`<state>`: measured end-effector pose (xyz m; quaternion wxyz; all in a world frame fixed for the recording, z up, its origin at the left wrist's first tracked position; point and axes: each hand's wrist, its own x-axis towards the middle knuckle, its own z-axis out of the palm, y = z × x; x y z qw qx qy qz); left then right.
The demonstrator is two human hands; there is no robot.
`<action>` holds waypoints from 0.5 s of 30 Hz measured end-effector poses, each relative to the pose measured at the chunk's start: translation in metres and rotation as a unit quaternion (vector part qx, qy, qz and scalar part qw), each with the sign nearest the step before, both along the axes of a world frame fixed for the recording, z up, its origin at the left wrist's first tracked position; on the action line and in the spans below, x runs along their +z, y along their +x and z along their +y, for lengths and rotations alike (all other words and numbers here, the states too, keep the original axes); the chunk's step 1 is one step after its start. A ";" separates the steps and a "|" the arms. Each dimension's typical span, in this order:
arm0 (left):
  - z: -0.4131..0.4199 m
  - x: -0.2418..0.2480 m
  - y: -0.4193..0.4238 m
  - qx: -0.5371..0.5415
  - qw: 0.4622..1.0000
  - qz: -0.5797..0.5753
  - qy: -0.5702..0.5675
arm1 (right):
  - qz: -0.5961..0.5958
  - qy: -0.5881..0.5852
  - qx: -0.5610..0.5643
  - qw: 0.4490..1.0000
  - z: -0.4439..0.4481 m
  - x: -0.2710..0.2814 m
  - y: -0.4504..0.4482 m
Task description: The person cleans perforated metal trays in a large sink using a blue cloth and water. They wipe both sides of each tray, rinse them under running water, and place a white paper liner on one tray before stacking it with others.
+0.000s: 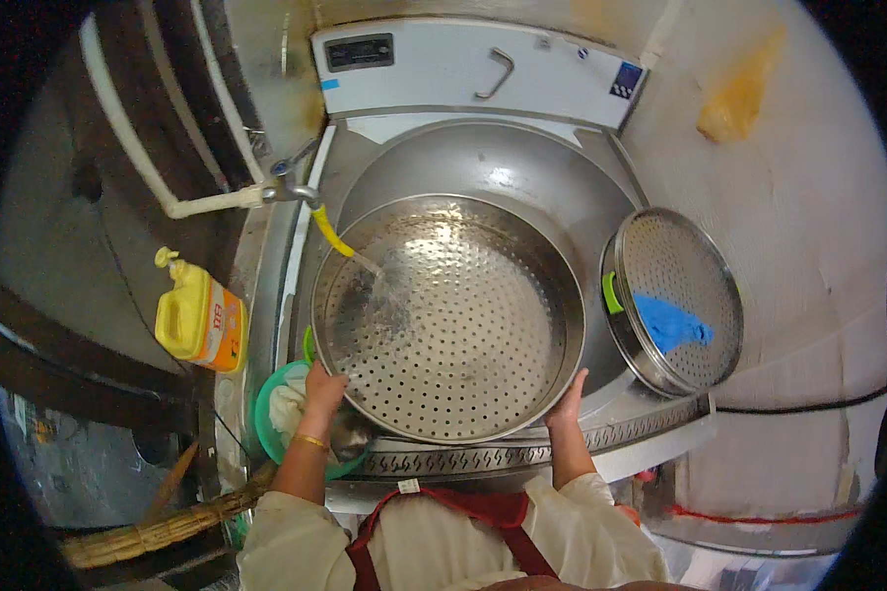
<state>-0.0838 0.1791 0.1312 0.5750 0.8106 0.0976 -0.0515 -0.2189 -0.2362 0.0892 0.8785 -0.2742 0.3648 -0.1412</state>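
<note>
A large round perforated metal steamer tray (458, 347) is tilted over a big metal wok (488, 148), its holed bottom facing me. My left hand (327, 391) grips its near-left rim, close to a green handle (309, 344). At the near-right side, my right hand (568, 402) supports the rim with the thumb up and the fingers hidden beneath. Water runs from a yellow hose (332, 233) onto the tray's left side. The hose is fitted to a metal tap (296, 192).
On the right, more stacked steamer trays (673, 236) lean against the wall, with a blue cloth or glove (665, 325) on them. A green basin (264, 414) holding white cloth is below my left wrist. A yellow detergent jug (199, 318) stands left. Behind is a white panel (436, 74).
</note>
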 end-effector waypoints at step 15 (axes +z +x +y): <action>-0.051 -0.006 0.044 0.064 0.917 0.212 -0.332 | -0.182 -0.209 0.083 0.957 -0.079 0.234 0.138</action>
